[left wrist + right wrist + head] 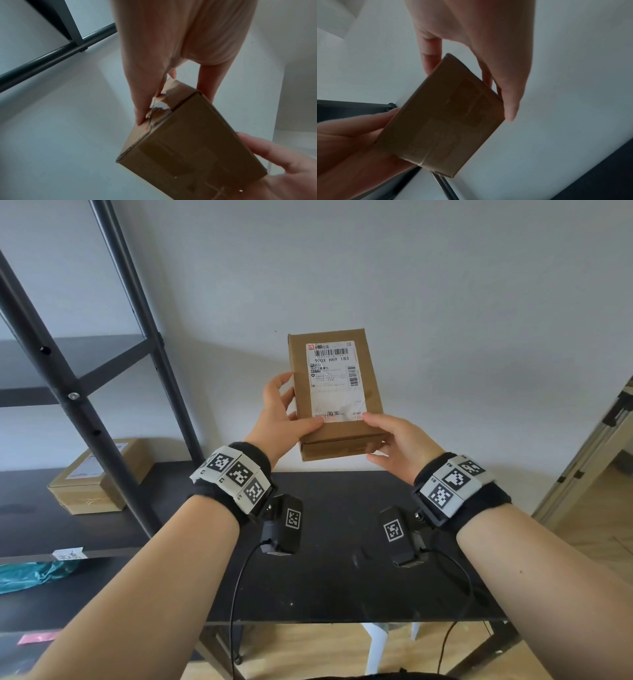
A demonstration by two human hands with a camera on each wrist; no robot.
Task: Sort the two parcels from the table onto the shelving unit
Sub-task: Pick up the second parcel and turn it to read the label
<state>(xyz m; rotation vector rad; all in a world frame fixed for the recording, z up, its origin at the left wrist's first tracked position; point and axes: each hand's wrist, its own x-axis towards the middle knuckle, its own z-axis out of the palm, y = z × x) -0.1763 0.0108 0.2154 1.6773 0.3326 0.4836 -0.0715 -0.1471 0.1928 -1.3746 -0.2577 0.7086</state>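
A brown cardboard parcel [334, 392] with a white shipping label is held up in the air above the black table [325, 577], label facing me. My left hand [284, 419] grips its left side, thumb on the label face and fingers behind. My right hand [394, 440] grips its lower right corner, thumb on top. In the left wrist view the parcel [188, 142] shows its taped end under the left hand [150, 97]. The right wrist view shows the parcel's [447, 115] underside between the right hand's [488, 81] thumb and fingers. A second cardboard parcel [96, 477] lies on the shelving unit [78, 405] at left.
The black metal shelving unit stands left of the table, with an upper shelf [68, 354] and a lower shelf holding a teal bag [30, 573] and a white paper tag [68, 554]. A white wall is behind. A white stool [380, 645] stands under the table.
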